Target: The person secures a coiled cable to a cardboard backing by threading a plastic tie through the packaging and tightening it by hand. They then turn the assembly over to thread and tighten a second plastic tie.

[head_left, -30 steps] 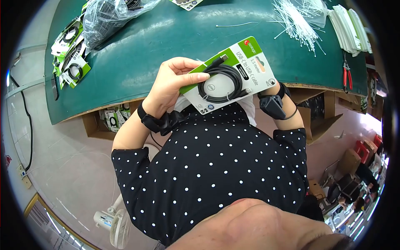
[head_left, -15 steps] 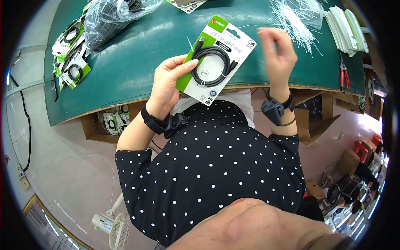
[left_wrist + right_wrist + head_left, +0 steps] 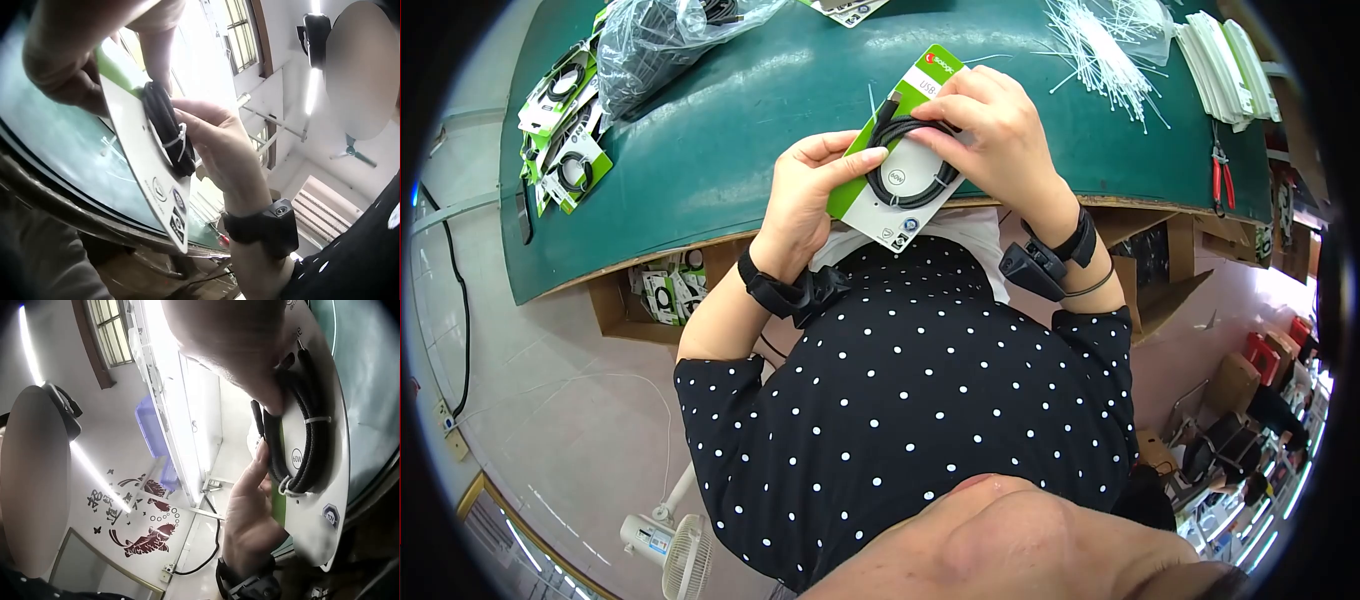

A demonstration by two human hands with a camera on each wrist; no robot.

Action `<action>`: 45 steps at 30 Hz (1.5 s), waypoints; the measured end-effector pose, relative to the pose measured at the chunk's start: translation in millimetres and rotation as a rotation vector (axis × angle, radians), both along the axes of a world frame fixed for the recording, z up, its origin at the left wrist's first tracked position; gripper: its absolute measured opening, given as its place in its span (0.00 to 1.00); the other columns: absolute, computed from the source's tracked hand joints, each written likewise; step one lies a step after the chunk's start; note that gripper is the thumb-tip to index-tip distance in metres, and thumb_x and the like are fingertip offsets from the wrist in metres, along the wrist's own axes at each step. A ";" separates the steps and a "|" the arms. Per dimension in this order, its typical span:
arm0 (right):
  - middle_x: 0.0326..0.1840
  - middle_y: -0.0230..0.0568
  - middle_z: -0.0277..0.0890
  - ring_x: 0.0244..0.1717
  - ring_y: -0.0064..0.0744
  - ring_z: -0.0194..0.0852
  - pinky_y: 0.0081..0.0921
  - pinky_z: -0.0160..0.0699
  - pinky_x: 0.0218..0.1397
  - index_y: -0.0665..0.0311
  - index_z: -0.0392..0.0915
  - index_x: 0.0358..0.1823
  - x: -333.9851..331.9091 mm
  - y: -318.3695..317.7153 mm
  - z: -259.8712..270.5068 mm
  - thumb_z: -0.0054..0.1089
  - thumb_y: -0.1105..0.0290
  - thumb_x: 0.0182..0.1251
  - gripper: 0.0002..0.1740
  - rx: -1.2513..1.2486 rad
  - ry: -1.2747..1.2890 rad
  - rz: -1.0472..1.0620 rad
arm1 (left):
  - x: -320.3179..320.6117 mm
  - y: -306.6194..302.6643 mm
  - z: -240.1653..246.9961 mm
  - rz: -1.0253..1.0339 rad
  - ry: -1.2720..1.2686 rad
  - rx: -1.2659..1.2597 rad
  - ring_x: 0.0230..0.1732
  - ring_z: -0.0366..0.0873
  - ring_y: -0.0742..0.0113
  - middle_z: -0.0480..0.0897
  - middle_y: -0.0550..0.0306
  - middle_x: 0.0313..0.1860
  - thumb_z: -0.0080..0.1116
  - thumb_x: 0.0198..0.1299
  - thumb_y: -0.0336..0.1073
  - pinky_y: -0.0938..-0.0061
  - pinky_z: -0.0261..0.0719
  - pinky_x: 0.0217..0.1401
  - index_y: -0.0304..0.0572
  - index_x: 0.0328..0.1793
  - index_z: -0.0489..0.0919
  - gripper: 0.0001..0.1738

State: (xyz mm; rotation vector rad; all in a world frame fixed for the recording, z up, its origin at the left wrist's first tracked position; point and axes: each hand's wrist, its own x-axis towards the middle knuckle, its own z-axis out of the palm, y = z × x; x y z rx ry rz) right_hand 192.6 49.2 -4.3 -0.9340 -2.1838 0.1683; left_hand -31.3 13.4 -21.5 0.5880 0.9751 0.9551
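My left hand (image 3: 802, 195) holds a green-and-white retail card (image 3: 870, 222) by its left edge, thumb on the front and fingers behind. A coiled black USB-C cable (image 3: 941, 186) lies against the card's face, bound with white ties. My right hand (image 3: 998, 128) pinches the upper right of the coil between thumb and fingers, covering much of the card's printing. In the left wrist view the coil (image 3: 164, 119) stands out in front of the card. From the right wrist, white ties (image 3: 289, 485) show round the cable near my left thumb.
A green table (image 3: 730, 150) lies beyond the hands. On it are packaged cables (image 3: 565, 150) and a plastic bag of dark items (image 3: 655, 60) at left. Loose white cable ties (image 3: 1105, 60), stacked white-and-green cards (image 3: 1220, 70) and red-handled pliers (image 3: 1222, 180) are at right. Cardboard boxes (image 3: 1165, 300) stand below.
My right hand left the card's right side, rose away, then came back in to take the coil. The card has turned more upright in my left hand.
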 end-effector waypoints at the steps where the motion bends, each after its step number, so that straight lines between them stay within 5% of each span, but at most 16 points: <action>1: 0.34 0.36 0.79 0.38 0.39 0.77 0.35 0.76 0.45 0.62 0.86 0.35 -0.2 1.4 2.2 0.75 0.68 0.53 0.10 -0.016 0.018 0.021 | 0.2 0.7 0.2 -0.004 -0.004 -0.008 0.42 0.87 0.68 0.89 0.49 0.44 0.73 0.57 0.23 0.75 0.86 0.48 0.30 0.52 0.85 0.16; 15: 0.31 0.37 0.78 0.33 0.37 0.76 0.32 0.76 0.38 0.64 0.84 0.34 2.6 10.7 -9.0 0.77 0.70 0.52 0.11 0.016 0.063 0.163 | -0.9 1.7 -0.3 -0.042 -0.006 -0.060 0.42 0.88 0.68 0.89 0.49 0.44 0.73 0.57 0.23 0.75 0.87 0.47 0.29 0.51 0.85 0.16; 22: 0.31 0.34 0.78 0.33 0.37 0.77 0.31 0.77 0.38 0.58 0.84 0.34 2.1 10.0 -7.7 0.78 0.66 0.51 0.12 -0.297 0.164 0.071 | 1.1 2.2 3.1 -0.026 0.058 0.021 0.42 0.87 0.69 0.89 0.49 0.44 0.74 0.56 0.23 0.75 0.87 0.47 0.30 0.52 0.85 0.17; 31: 0.33 0.37 0.79 0.35 0.31 0.78 0.26 0.78 0.35 0.65 0.85 0.39 -10.9 12.3 13.4 0.76 0.72 0.56 0.10 -0.183 0.300 0.111 | -3.0 0.6 5.5 0.002 0.119 0.104 0.43 0.87 0.70 0.89 0.49 0.45 0.74 0.56 0.22 0.76 0.87 0.49 0.30 0.51 0.85 0.16; 34: 0.34 0.36 0.79 0.36 0.33 0.80 0.28 0.77 0.33 0.65 0.85 0.37 -13.8 17.5 19.5 0.73 0.73 0.58 0.07 -0.020 0.087 0.223 | -0.8 0.2 6.1 -0.047 0.220 0.236 0.46 0.87 0.68 0.89 0.48 0.46 0.73 0.56 0.21 0.75 0.86 0.53 0.29 0.52 0.84 0.16; 42: 0.34 0.37 0.78 0.33 0.37 0.79 0.30 0.76 0.33 0.65 0.85 0.36 -29.5 -10.2 32.2 0.72 0.74 0.58 0.06 0.097 0.094 0.395 | -4.4 2.1 9.9 0.000 0.259 0.371 0.44 0.87 0.71 0.89 0.50 0.45 0.74 0.56 0.24 0.77 0.87 0.50 0.29 0.50 0.86 0.15; 45: 0.34 0.38 0.79 0.33 0.36 0.79 0.29 0.77 0.34 0.66 0.85 0.37 -27.4 -17.1 24.4 0.72 0.76 0.59 0.06 -0.076 0.178 0.417 | -2.9 0.9 15.2 -0.017 0.333 0.408 0.46 0.87 0.69 0.89 0.49 0.47 0.71 0.57 0.21 0.76 0.86 0.52 0.28 0.52 0.85 0.15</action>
